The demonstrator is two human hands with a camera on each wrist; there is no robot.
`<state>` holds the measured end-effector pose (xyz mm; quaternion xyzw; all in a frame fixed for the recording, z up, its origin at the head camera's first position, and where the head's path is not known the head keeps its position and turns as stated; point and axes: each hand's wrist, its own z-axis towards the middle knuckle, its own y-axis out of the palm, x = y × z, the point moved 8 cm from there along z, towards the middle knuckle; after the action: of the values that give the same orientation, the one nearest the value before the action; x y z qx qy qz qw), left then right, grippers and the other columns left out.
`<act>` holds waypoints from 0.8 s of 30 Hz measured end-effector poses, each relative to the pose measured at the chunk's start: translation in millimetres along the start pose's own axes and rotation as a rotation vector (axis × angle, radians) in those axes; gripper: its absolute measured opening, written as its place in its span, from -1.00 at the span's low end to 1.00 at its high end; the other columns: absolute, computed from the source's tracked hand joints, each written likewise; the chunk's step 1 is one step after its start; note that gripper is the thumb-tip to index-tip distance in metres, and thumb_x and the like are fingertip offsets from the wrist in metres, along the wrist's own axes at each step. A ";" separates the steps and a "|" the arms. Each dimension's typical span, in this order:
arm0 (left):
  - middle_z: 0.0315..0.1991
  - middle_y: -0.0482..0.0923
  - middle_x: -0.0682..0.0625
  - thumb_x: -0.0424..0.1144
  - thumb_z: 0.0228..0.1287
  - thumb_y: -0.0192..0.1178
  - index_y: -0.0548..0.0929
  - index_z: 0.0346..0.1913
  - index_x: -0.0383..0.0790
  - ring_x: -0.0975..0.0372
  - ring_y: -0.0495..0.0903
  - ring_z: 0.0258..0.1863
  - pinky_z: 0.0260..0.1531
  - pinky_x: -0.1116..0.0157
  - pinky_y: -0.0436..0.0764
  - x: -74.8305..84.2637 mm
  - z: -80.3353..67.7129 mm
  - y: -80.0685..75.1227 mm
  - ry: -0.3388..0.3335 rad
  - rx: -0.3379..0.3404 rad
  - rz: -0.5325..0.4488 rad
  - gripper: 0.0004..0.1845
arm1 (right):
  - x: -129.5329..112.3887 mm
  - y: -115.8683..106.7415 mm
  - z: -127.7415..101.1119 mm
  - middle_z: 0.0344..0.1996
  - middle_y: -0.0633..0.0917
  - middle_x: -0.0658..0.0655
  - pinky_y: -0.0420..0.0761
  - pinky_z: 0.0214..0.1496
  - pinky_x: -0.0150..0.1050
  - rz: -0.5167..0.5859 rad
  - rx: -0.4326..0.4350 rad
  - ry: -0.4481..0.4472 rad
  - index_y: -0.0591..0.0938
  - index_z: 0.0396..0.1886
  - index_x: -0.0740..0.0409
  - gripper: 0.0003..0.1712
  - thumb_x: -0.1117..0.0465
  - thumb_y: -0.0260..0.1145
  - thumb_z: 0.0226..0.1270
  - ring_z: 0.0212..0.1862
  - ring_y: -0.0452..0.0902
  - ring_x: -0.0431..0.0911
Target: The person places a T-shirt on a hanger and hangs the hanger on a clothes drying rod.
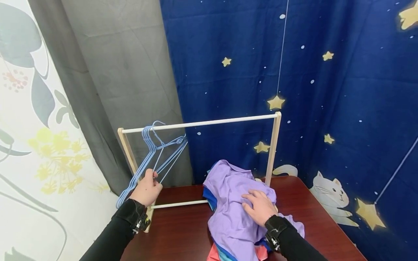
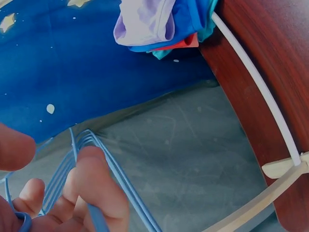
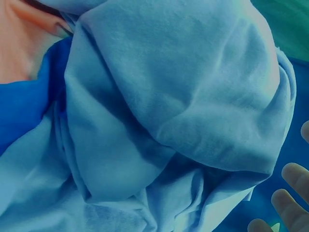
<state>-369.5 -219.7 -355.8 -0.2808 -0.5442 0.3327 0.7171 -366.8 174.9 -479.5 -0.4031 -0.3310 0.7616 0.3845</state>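
1. Nearest the camera are the black sleeves, the left sleeve (image 1: 106,239) and the right sleeve (image 1: 298,237), both reaching in from the bottom edge over a dark red-brown wooden table (image 1: 183,232).
2. The left hand (image 1: 147,188) grasps one light-blue hanger (image 2: 98,218), its fingers curled round the thin frame beside the other light-blue hangers (image 1: 139,171).
3. Those hangers are bunched near the left end of the white top rail (image 1: 212,123) of a small wooden garment rack (image 1: 273,148). Whether the grasped one's hook rests on the rail or is lifted free, I cannot tell.
4. The right hand (image 1: 259,206) grips nothing; it lies with fingers loosely spread on a rumpled lavender garment (image 1: 228,203).
5. That garment is on top of a pile at the right part of the rack, with a royal-blue garment (image 1: 210,197) and a coral garment (image 1: 213,254) showing from beneath.
6. The step in hand looks like taking a single hanger from the bunch. The next move probably calls for clearing its hook without dragging its neighbours, then bringing it to the lavender garment while the right hand finds the neckline.
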 end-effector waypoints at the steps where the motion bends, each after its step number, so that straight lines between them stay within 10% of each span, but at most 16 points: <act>1: -0.44 0.42 -0.05 -0.38 0.26 0.06 0.27 0.01 -0.27 0.14 0.43 -0.55 -0.50 0.20 0.37 0.7 -1.2 -1.2 0.006 0.012 0.004 -0.70 | 1.0 1.3 -0.1 0.16 0.62 0.20 0.40 0.25 0.29 -0.001 -0.011 0.009 0.75 0.06 -0.01 -0.65 0.03 0.37 0.32 0.28 0.43 0.20; 24: -0.21 0.53 -0.07 -0.28 0.34 0.20 0.39 0.09 -0.22 0.16 0.53 -0.37 -0.30 0.12 0.52 -13.0 -50.2 28.7 -0.003 0.105 -0.005 -0.66 | -20.4 22.2 -3.0 -0.01 0.68 0.09 0.46 0.23 0.06 0.032 0.119 -0.111 0.76 -0.03 0.07 -0.68 0.21 0.42 0.20 0.14 0.53 0.10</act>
<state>-328.2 -214.2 -398.0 -0.2409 -0.5277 0.3594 0.7309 -363.5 147.3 -491.6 -0.3417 -0.2994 0.8072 0.3769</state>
